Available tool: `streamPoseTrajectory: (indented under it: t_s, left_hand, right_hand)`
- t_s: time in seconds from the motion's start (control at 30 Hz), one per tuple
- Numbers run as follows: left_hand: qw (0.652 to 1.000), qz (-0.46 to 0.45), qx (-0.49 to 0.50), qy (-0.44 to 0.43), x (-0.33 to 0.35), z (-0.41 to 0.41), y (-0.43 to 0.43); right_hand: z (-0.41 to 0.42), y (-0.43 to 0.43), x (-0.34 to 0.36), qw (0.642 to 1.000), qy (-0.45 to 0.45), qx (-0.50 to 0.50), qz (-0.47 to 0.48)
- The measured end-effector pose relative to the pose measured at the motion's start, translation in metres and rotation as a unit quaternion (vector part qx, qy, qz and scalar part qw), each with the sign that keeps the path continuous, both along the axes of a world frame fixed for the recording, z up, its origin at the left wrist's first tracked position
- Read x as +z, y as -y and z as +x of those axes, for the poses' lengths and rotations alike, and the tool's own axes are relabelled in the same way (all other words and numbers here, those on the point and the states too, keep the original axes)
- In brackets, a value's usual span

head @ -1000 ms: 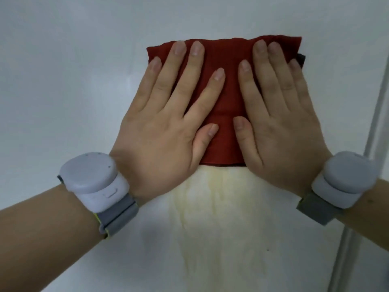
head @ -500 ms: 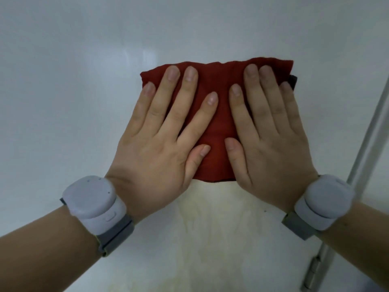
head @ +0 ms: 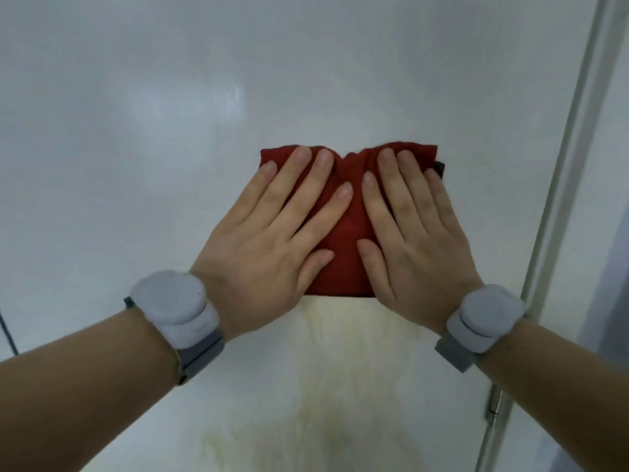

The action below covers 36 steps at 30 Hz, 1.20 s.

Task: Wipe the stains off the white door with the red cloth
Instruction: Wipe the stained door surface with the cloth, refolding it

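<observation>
Presses folded red cloth (head: 343,240) flat against white door (head: 136,131), mid-view. Covers left half of cloth with left hand (head: 269,247), right half with right hand (head: 415,247); fingers of both straight, slightly spread, palms down on fabric, gripping nothing. Thumbs close together over cloth's middle, not touching. Far edge of cloth bunched into a small dip between the two sets of fingertips. Yellowish stains (head: 343,376) on door on near side of cloth, starting at its near edge and spreading nearer. Grey wrist devices (head: 173,310) strapped on both forearms. Metal hinge (head: 494,407) and pale door-frame strip (head: 571,165) along right side.
</observation>
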State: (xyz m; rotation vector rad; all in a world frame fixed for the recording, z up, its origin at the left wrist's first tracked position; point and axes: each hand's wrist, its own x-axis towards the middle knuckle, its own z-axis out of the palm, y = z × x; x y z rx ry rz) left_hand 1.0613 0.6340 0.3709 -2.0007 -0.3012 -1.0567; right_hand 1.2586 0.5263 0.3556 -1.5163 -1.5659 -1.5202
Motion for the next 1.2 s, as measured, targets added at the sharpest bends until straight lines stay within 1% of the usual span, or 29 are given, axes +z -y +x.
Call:
streamPoseTrajectory:
  t_s: [0.13,0.27,0.37,0.47,0.53,0.67,0.77,0.97,1.2]
  left_hand:
    - [0.999,0.023,-0.004,0.022,0.033,0.004,-0.006]
    - [0.998,0.019,-0.001,0.059,0.026,0.008,-0.003]
    - [0.997,0.003,0.036,0.069,0.011,0.012,0.001]
    - [0.996,-0.006,0.055,0.065,-0.004,0.012,0.003]
    - [0.997,-0.001,0.05,0.064,-0.01,0.013,0.002]
    - [0.995,0.002,0.024,0.094,-0.033,0.017,-0.002]
    - [0.995,0.0,0.031,0.095,-0.049,0.018,-0.003]
    - [0.996,-0.016,0.032,0.083,-0.086,0.023,0.002]
    - [0.996,-0.035,0.029,0.073,-0.122,0.03,0.009]
  right_hand:
    - [0.003,-0.005,0.034,0.999,0.007,0.009,0.036]
    - [0.004,-0.009,0.032,0.997,0.001,0.012,0.071]
    - [0.004,-0.013,0.017,0.996,-0.009,0.009,0.083]
    - [0.004,-0.014,0.003,0.996,-0.014,0.024,0.08]
    - [0.007,-0.013,-0.002,0.997,-0.006,0.022,0.074]
    - [0.012,-0.013,-0.017,0.997,0.008,0.032,0.069]
    - [0.016,-0.01,-0.027,0.998,0.023,0.017,0.049]
    - [0.027,-0.002,-0.055,0.998,0.052,0.018,0.017]
    - [0.033,0.003,-0.089,0.999,0.048,0.018,0.002]
